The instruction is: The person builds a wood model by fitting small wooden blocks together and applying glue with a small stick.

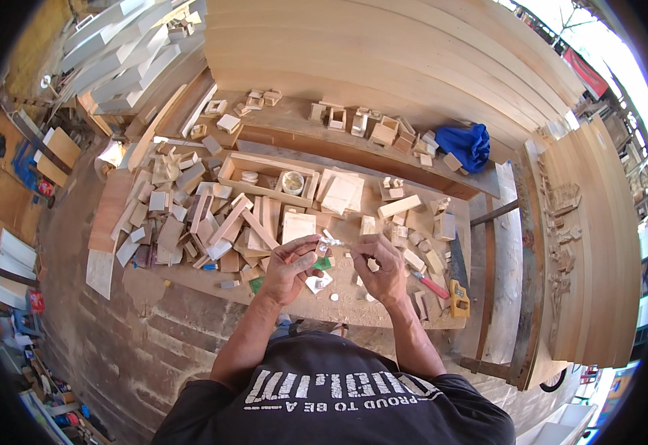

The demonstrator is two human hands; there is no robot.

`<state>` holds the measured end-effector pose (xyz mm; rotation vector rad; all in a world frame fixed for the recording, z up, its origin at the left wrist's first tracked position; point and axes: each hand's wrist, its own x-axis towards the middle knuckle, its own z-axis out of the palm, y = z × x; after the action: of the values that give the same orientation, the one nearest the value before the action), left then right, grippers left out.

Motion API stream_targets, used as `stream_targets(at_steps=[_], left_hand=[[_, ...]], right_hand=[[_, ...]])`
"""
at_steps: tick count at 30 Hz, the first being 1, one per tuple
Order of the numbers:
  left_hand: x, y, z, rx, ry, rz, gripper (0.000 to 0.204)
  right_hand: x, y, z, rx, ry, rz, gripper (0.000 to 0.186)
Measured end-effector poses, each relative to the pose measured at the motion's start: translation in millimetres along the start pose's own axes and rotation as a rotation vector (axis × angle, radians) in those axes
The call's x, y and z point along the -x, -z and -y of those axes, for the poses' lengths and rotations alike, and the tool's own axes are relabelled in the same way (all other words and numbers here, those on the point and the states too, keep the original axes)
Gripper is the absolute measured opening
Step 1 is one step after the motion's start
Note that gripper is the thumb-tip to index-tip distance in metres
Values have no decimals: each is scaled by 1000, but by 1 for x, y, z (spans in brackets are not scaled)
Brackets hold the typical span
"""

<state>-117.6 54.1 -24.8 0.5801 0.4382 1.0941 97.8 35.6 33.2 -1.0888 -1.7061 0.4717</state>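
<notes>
Over the near part of the workbench (324,305), my left hand (293,273) pinches a small pale piece (328,242) with bright white on it, too small to name surely. My right hand (380,271) is closed close to it on the right, its fingertips pinched. A thin light strip seems to run from those fingers toward the white piece, but what it is cannot be made out. Under the hands are green scraps (324,262), a white scrap (319,282) and sawdust.
Wood offcuts (172,230) pile up at the left. An open wooden box (268,165) holds a round tub (293,182). A handsaw with a yellow handle (459,298) and a red-handled tool (433,288) lie at the right. Small wooden boxes (385,132) and a blue cloth (463,147) line the back.
</notes>
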Motion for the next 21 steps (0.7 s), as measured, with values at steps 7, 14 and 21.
stream_targets(at_steps=[7, 14, 21], left_hand=[[6, -26, 37, -39, -46, -23, 37], [10, -36, 57, -58, -63, -39, 38], [9, -30, 58, -71, -83, -32, 39]], right_hand=[[30, 49, 3, 22, 72, 111, 20], [43, 67, 0, -106, -52, 55, 14], [42, 63, -1, -135, -93, 81, 11]])
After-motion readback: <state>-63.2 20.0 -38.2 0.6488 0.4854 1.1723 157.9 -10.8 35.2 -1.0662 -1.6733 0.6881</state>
